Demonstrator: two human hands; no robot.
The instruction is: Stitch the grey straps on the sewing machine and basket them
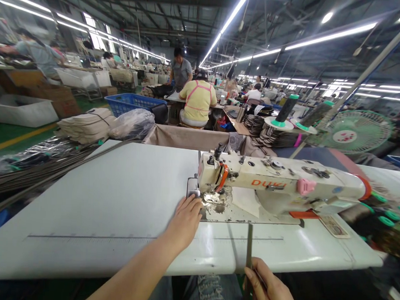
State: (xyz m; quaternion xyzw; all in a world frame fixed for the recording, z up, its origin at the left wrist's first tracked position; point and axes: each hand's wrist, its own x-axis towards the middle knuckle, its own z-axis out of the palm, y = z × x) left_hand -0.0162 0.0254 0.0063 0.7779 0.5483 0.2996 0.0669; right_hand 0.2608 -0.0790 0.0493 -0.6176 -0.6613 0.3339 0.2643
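My left hand (184,221) rests on the white sewing table (102,203), fingers together and stretched toward the needle area of the white sewing machine (277,183). What the fingertips press, if anything, is hidden. My right hand (269,288) is at the table's front edge, closed in a pinch on a thin dark strap (249,243) that runs across the table toward the machine's base plate.
Stacked fabric pieces (87,124) and plastic-wrapped bundles (133,123) lie at the back left. Thread cones (286,109) and a green fan (354,131) stand right. A seated person in a yellow shirt (197,102) and other workers are beyond. A blue basket (132,103) sits behind.
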